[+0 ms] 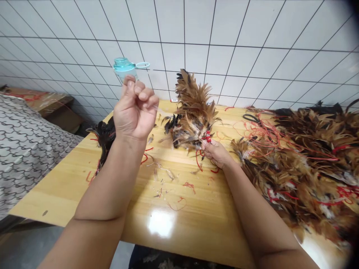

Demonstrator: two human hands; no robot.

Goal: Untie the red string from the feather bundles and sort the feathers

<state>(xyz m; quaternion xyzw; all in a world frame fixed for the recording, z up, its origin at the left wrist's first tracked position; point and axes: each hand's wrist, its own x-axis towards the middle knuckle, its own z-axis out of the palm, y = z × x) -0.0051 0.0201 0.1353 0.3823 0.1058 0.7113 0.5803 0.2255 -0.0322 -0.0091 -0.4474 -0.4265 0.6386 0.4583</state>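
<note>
My right hand (pixel 215 152) grips a bundle of brown and black feathers (pixel 193 108) at its lower end, where red string (pixel 206 136) is tied round it. The feathers fan up and away toward the wall, their tips highest. Raised above the table to the left is my left hand (pixel 137 110), palm side toward me, with fingers curled in. Whatever those fingers hold, if anything, cannot be made out. Behind that hand stands a bottle with a turquoise lid (pixel 123 64), its lower part hidden. Black feathers (pixel 105 136) lie partly behind my left forearm.
Piles of brown feathers (pixel 303 172) with red ties cover the table's right side. Tangled red string (pixel 263 130) and black-handled scissors (pixel 251 118) lie near them. Thread scraps (pixel 190 186) litter the wooden table (pixel 196 228). A patterned cloth (pixel 30 145) is at left; a tiled wall (pixel 196 26) rises behind.
</note>
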